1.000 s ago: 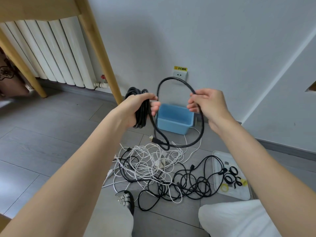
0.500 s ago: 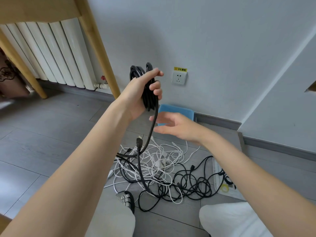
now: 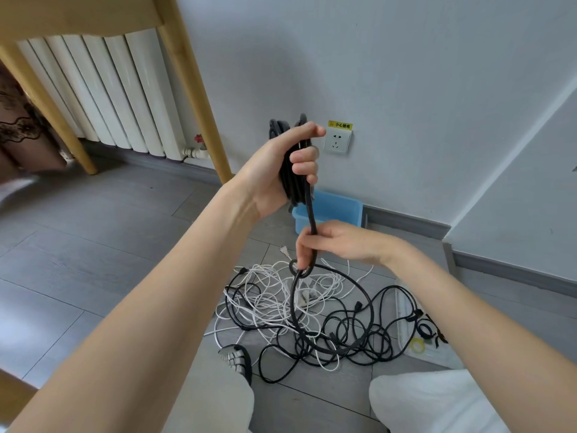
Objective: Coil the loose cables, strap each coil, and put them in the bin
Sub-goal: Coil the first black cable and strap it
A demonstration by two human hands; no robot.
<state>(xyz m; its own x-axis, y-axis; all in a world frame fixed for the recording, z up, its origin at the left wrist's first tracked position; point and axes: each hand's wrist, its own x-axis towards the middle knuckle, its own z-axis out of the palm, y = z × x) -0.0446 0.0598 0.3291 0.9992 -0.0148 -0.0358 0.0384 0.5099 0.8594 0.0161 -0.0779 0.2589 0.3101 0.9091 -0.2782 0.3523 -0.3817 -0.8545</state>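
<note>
The left hand (image 3: 278, 170) is raised, its fingers (image 3: 304, 159) curled tight round a black coil (image 3: 292, 179). From it a loose tail (image 3: 312, 214) drops to the right hand (image 3: 340, 243), whose fingers pinch it above a hanging loop (image 3: 368, 303). Below, on the floor (image 3: 93, 245), lies a tangle (image 3: 299, 314) of black and white cables. The blue bin (image 3: 337, 210) stands against the wall, and a tray (image 3: 406, 326) of straps lies right of the tangle.

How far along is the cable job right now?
Done: nothing visibly finished; I can't see any coil in the blue bin, though only part of it shows.
In hand: the left hand grips a black coil; the right hand pinches its hanging tail.
Left: strapping this coil, then the black and white tangle on the floor. Straps lie on the tray.
</note>
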